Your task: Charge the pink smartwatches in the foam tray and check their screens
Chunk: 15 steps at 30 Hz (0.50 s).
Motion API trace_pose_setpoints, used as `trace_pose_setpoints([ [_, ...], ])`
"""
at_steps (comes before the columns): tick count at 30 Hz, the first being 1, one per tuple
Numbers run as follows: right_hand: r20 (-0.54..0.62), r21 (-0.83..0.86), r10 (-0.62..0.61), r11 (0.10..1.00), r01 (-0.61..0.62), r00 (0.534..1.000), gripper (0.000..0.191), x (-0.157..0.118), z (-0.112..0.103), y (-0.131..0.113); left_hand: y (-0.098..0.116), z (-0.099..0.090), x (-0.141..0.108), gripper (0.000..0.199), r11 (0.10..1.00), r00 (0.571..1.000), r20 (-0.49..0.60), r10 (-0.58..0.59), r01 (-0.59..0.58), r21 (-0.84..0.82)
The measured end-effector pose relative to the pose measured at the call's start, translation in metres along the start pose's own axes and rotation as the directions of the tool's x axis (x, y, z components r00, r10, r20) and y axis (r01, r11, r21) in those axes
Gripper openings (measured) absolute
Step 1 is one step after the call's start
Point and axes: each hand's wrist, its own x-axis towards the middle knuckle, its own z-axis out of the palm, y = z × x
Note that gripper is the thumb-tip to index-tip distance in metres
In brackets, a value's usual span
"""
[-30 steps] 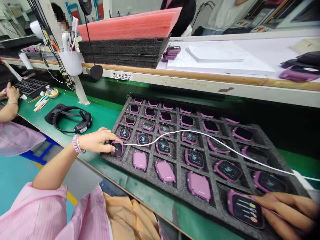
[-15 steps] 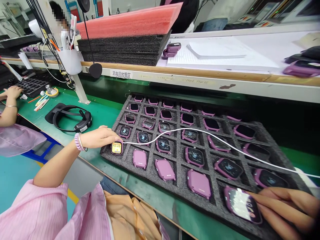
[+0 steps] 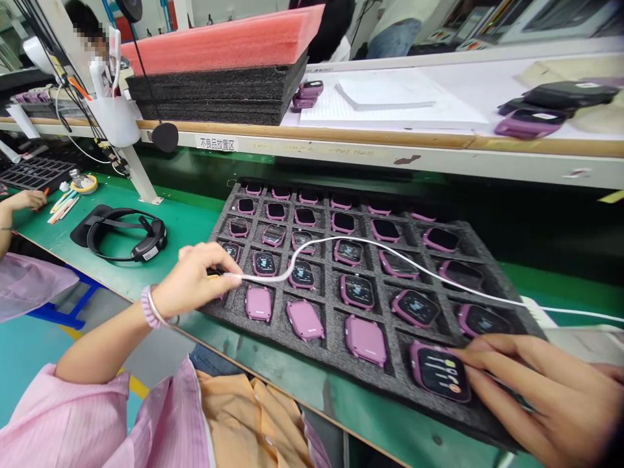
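Observation:
My left hand (image 3: 199,276) pinches the end of a white cable (image 3: 361,239) between thumb and fingers, above the near left corner of a dark foam tray (image 3: 331,359). Under that hand a watch with a yellow screen (image 3: 213,277) is mostly hidden. The cable arches over the tray to the right. At the front right cell, my right hand (image 3: 546,390) grips the right edge of a purple smartwatch (image 3: 441,372) whose lit screen shows a list with coloured icons. Between the hands, several purple watches lie back up, one being this watch case (image 3: 365,341).
A black headset (image 3: 121,234) lies left of the tray, and a co-worker's hand (image 3: 26,200) is farther left. A shelf (image 3: 292,138) overhangs the tray's back, carrying stacked foam (image 3: 209,94), papers (image 3: 390,97) and more watches (image 3: 531,120). A metal post (image 3: 141,175) stands at left.
My left hand has gone from lying flat by the yellow-screened watch to pinching the cable end, covering that watch. My right hand stays at its watch, whose screen glare has gone. The view has shifted.

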Motion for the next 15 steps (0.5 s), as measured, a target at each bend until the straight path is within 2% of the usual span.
trace_pose_setpoints([
  [4,-0.025,-0.089,-0.151,0.985,0.148,0.988,0.044,0.018,-0.024,-0.029,0.023,0.028,-0.007,0.004,0.991,0.982,0.14,0.129,-0.134,0.025],
  [7,0.006,-0.132,-0.155,0.979,0.155,0.988,0.049,0.028,-0.036,-0.044,0.032,0.035,-0.004,0.013,0.948,0.967,0.148,0.209,-0.238,0.213],
  [9,0.023,-0.144,-0.138,0.98,0.14,0.99,0.047,0.03,-0.039,-0.049,0.04,0.035,-0.002,0.019,0.861,0.951,0.133,0.278,-0.308,0.405],
  [11,0.028,-0.138,-0.119,0.983,0.122,0.993,0.044,0.03,-0.039,-0.05,0.05,0.035,-0.001,0.012,0.737,0.929,0.134,0.346,-0.357,0.574],
  [13,0.029,-0.129,-0.097,0.987,0.1,0.995,0.041,0.029,-0.039,-0.049,0.058,0.035,-0.002,0.007,0.636,0.903,0.159,0.399,-0.397,0.662],
  [15,0.033,-0.127,-0.082,0.988,0.086,0.996,0.039,0.029,-0.039,-0.049,0.058,0.031,0.0,0.014,0.619,0.89,0.166,0.424,-0.419,0.664],
])
